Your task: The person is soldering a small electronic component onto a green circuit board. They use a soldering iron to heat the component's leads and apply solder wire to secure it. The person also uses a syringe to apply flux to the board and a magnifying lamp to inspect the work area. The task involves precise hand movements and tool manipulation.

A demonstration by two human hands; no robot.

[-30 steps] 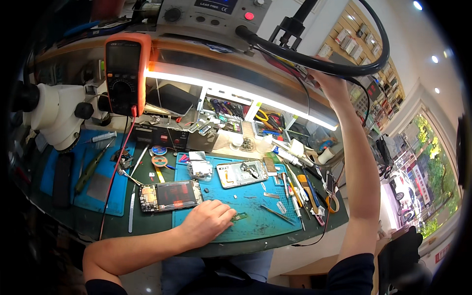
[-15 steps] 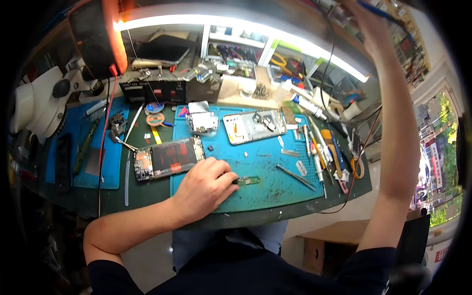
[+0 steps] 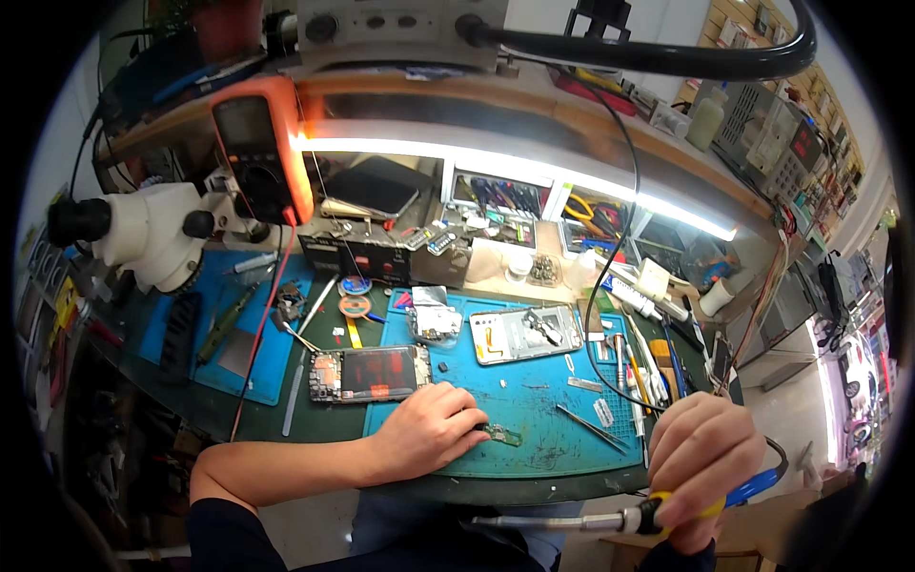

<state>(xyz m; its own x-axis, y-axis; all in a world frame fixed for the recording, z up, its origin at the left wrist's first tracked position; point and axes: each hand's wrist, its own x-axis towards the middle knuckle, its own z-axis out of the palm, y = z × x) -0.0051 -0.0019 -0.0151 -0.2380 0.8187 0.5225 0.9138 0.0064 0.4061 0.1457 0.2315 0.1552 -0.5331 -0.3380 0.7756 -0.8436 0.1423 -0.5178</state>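
My left hand (image 3: 429,431) rests on the blue work mat (image 3: 457,467), its fingers pinching one end of a small green circuit board (image 3: 503,436). At the lower right, my right hand (image 3: 705,458) grips a soldering iron (image 3: 572,522) by its yellow and blue handle. The iron's metal shaft points left, over the bench's near edge, apart from the board. Just beyond my left hand lies an opened phone (image 3: 376,374) with its insides exposed. To the board's right is a pair of tweezers (image 3: 591,429).
A silver phone housing (image 3: 524,334) lies at the mat's back. Pens, brushes and other tools crowd its right side. A white microscope (image 3: 148,234) and an orange multimeter (image 3: 262,153) stand at the left. A black cable (image 3: 610,267) hangs down across the right side.
My right hand has come down from high at the upper right to the near bench edge, with the soldering iron now showing in it. My left hand stays on the circuit board. The view has tilted up.
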